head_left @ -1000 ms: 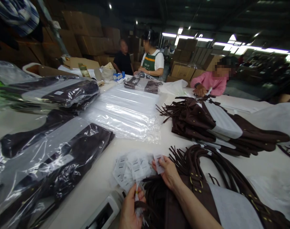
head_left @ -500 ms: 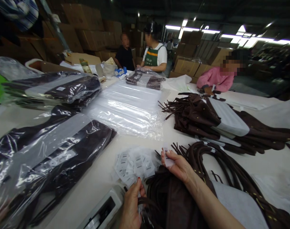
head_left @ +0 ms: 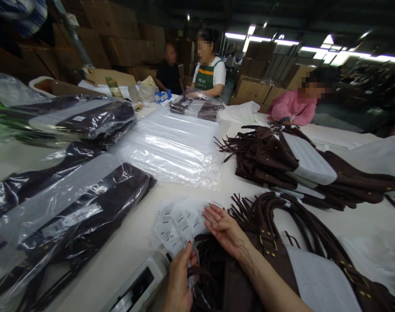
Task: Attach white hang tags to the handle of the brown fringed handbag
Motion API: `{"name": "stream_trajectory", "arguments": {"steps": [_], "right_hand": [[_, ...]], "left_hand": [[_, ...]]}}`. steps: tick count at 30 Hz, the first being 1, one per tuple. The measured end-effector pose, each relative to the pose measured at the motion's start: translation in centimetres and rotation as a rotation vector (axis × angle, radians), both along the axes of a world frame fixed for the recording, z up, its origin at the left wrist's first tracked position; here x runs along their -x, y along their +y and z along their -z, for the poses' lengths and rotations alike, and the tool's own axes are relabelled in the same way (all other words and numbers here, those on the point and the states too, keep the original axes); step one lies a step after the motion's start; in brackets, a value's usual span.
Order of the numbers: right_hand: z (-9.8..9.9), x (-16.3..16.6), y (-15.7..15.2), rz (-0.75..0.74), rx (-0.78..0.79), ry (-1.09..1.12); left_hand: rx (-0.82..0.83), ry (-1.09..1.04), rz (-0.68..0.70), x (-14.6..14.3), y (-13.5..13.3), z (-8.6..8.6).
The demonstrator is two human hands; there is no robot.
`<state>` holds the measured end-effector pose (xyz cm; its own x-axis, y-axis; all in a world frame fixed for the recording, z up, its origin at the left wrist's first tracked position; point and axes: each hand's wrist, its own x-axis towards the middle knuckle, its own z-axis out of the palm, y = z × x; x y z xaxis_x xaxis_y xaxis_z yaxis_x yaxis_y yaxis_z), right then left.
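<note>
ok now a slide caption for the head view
Left hand holds a bunch of white rectangular printed tags beside a dark brown buckled bag, right hand open nearby.

labels [head_left: 182,222] too small to read, plaid cloth [head_left: 28,18] cropped

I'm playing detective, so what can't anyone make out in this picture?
Words on the tags: too small and blurred, head view.
Inside of the left hand: hidden by its own back, head view.
Front brown bag: partly behind the right arm, head view.
White box: cut off by the bottom edge, head view.
</note>
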<state>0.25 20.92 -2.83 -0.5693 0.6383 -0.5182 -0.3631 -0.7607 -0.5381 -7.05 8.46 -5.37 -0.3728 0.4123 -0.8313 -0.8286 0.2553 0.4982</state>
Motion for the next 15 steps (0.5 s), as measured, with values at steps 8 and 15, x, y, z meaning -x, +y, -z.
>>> {"name": "stream_trajectory", "arguments": {"steps": [8,15], "right_hand": [[1.0,2.2,0.0,0.052,-0.180,-0.284],[1.2,2.4,3.2,0.160,-0.164,-0.275]], "left_hand": [[0.104,0.106,0.050,0.1,-0.1,1.3],[0.081,0.334,0.163,0.5,-1.1,4.4]]}}
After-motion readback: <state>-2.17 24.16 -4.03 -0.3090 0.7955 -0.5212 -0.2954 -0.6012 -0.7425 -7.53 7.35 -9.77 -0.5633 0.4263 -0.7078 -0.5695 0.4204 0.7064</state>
